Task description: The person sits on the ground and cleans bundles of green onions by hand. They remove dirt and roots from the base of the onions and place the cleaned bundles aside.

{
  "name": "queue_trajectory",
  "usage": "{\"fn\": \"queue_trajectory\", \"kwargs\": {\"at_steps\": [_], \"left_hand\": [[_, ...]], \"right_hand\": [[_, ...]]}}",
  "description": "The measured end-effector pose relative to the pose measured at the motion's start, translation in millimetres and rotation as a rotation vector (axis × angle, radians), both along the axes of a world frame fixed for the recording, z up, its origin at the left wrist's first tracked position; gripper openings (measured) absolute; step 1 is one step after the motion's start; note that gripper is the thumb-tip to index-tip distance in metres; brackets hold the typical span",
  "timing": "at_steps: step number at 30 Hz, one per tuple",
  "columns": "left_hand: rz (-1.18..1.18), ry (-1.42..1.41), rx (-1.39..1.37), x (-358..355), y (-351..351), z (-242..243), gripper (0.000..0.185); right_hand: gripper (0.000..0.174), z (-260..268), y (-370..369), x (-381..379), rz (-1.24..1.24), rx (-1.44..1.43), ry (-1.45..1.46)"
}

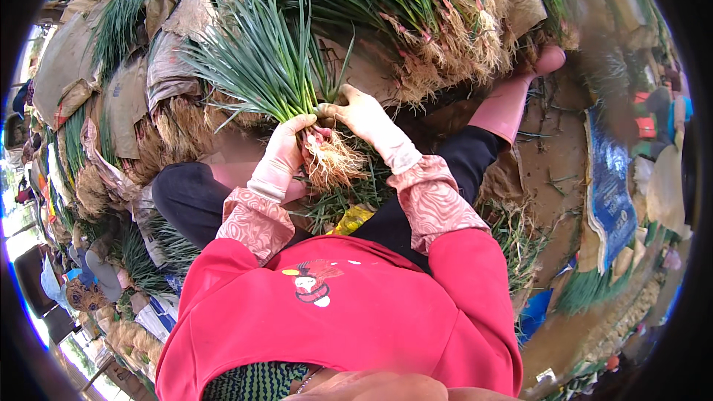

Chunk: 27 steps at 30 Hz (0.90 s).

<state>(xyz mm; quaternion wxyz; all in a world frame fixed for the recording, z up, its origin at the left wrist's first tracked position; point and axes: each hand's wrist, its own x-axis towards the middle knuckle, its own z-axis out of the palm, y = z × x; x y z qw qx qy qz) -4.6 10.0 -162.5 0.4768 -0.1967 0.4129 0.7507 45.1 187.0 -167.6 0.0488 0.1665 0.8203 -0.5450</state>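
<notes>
My left hand [285, 147], in a thin pale glove, grips a bunch of scallions [298, 89] just above the reddish bulbs. The green leaves fan up and to the left, and the pale, tangled roots [335, 164] hang below my fingers. My right hand [365, 117], gloved too, has its thumb and fingertips pinched at the right side of the same stems. Both hands meet in front of my bent knees. Under the roots, cut green leaves [323, 209] lie between my legs, partly hidden by my arms.
A large heap of scallions [434, 28] lies ahead, roots towards me. More bundles lie at left under sacking [125, 111]. My pink boot [509, 100] is stretched out at right. Beyond it lies a blue printed sack [613, 195] on wet brown ground [557, 167]. Leaf trimmings [512, 239] lie beside my right elbow.
</notes>
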Motion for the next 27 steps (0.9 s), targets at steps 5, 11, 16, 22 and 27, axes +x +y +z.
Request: {"fn": "queue_trajectory", "kwargs": {"at_steps": [5,11,16,22,27], "left_hand": [[0.019,0.098,-0.243,2,0,14,0.018],[-0.03,0.216,-0.077,0,-12,11,0.028],[-0.031,0.015,0.012,-5,-27,-4,0.033],[-0.041,0.017,-0.111,-5,-41,18,0.031],[-0.063,0.044,-0.166,12,-28,21,0.022]], "right_hand": [[0.016,-20,-22,-7,-0.15,-0.825,0.072],[0.021,-8,16,6,-0.353,-0.541,0.323],[0.031,-6,38,-8,-0.24,-0.606,-0.086],[0.023,-25,-17,-27,0.128,-0.013,0.122],[0.035,-21,-38,-22,0.34,0.378,0.121]]}}
